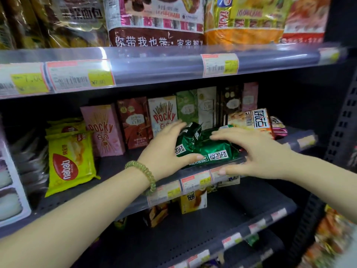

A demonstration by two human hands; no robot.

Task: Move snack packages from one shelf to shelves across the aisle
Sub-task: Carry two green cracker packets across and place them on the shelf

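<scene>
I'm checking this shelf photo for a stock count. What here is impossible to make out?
Head view only:
- Price tags: print blurred and too small to read.
- Green packages: how many are stacked, since the left hand and right hand cover them.
- Boxes on the lower shelf: tops hidden by the shelf edge above.
- Top-shelf bags: cut off by the frame.
</scene>
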